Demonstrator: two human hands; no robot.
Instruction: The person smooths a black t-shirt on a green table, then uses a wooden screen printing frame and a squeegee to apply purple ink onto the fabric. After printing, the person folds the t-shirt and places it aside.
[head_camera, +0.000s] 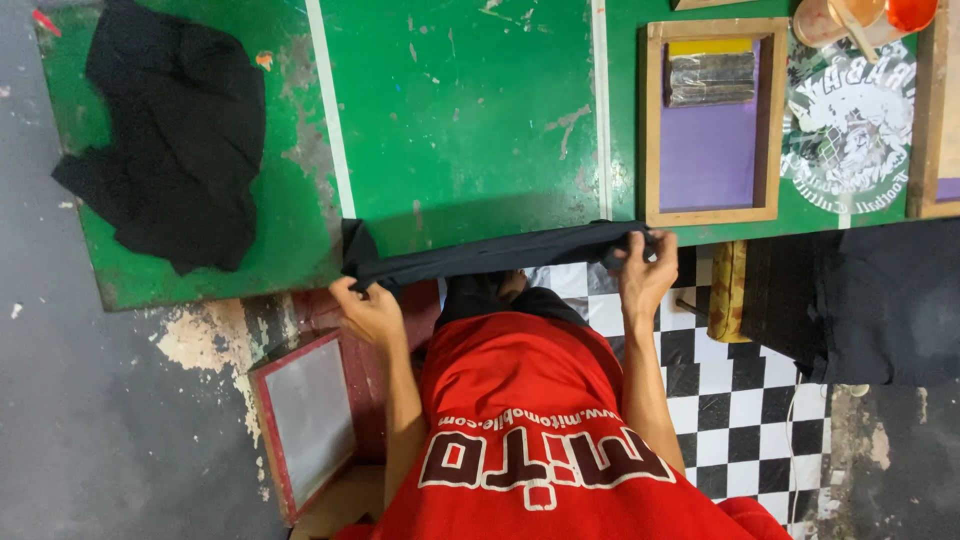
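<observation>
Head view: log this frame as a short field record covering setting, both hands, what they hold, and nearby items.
setting: green worktable with worn paint, seen from above
left hand: left hand grips one end of the black cloth at the table's near edge
right hand: right hand grips the other end
cloth state: pulled into a taut band between the hands
on table: crumpled black garment far left; wooden-framed screen with purple mesh, a squeegee lying in it
below table: red-framed screen leaning on the floor

Black garment (490, 256), bunched into a taut horizontal band along the green table's near edge.
</observation>
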